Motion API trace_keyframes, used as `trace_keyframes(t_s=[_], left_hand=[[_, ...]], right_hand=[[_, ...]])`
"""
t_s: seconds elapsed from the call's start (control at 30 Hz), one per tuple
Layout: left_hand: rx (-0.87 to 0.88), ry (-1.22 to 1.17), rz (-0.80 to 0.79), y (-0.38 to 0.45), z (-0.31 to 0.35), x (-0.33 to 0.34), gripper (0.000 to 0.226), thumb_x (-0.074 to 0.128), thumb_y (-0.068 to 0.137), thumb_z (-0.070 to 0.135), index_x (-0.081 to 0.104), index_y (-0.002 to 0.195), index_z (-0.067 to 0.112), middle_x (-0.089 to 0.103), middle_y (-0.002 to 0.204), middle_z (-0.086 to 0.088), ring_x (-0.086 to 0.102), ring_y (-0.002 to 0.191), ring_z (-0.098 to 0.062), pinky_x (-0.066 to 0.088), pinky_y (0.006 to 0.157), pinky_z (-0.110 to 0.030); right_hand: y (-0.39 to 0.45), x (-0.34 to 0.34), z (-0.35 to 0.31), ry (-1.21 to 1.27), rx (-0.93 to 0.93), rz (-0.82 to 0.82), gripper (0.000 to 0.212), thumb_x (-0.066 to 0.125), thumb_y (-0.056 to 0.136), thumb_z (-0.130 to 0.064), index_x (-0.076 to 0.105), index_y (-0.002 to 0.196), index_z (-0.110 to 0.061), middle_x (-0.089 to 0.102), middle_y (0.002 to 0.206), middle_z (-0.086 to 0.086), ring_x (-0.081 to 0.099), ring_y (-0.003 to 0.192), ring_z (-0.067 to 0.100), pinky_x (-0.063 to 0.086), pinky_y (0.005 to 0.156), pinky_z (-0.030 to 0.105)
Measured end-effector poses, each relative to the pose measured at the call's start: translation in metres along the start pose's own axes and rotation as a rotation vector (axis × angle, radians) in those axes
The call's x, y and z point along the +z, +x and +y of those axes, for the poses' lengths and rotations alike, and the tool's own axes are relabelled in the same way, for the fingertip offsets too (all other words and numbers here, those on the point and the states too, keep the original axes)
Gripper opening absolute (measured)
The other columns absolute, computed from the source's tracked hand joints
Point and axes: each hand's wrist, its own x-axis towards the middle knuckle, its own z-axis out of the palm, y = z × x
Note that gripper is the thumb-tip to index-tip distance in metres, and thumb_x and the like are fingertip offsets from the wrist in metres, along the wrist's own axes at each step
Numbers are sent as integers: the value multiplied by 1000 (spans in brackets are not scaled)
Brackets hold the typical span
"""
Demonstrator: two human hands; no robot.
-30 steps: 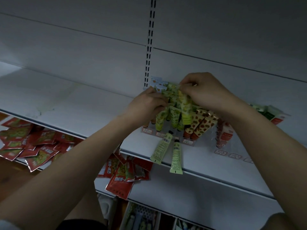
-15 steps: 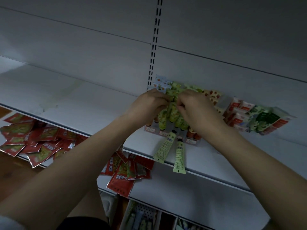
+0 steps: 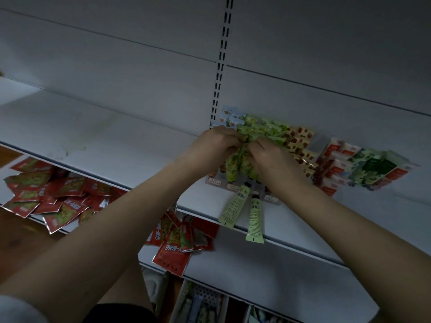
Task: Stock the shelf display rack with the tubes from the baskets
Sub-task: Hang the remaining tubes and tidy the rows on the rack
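Gripping green tube [image 3: 242, 157] between 2 hands

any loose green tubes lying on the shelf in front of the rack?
Yes, two light green tubes lie on the shelf, ends overhanging its front edge.

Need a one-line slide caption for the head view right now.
Both hands, left and right, pinch green tubes into the display rack on the white shelf.

Shelf [image 3: 140, 145]: painted metal, matt white, smooth. Tubes [image 3: 255, 219]: soft plastic, light green, satin sheen. Sachets [image 3: 63, 213]: glossy red foil, crinkled.
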Motion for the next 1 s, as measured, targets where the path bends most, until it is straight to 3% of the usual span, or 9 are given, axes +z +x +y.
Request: trace_keyframes(t_s=[0.27,0.33,0.43,0.53,0.83,1.0], left_hand=[[-7,-2,15,1,1,0,14,62,76,4,76,80,4,73,87,-10,69,80,-32,58,67,-43],[-12,-1,6,1,1,1,14,62,76,4,76,80,4,73,88,-10,69,80,-31,58,68,-42],[-19,-8,-2,1,0,1,15,61,77,5,76,81,4,73,90,-9,68,82,-31,58,69,-42],[-21,-2,-13,0,1,0,16,60,78,6,76,80,4,73,90,-9,68,83,-30,58,68,-43],[-18,8,14,-1,1,0,14,62,79,4,76,80,3,72,87,-10,69,80,-30,58,68,-41],[-33,15,16,0,-3,4,14,62,80,5,76,81,5,73,88,-9,68,82,-30,57,67,-43]], right_hand=[[4,1,-10,-82,119,3,46,87,34,17,56,61,-3,52,63,13,55,57,29,22,49,23],[6,1,-12,-97,142,13,38,83,44,18,58,62,-2,54,65,16,56,63,30,24,52,25],[8,0,-13,-92,190,-18,18,69,74,14,63,83,0,59,89,19,55,90,33,29,61,31],[11,-2,-12,-67,239,-62,18,58,83,12,62,91,-3,57,101,18,50,103,30,28,66,31],[13,2,-8,-6,264,25,23,54,81,18,63,85,-3,60,98,20,51,100,31,29,71,32],[19,6,3,11,309,19,18,62,84,6,57,73,-8,59,86,13,47,96,25,25,69,30]])
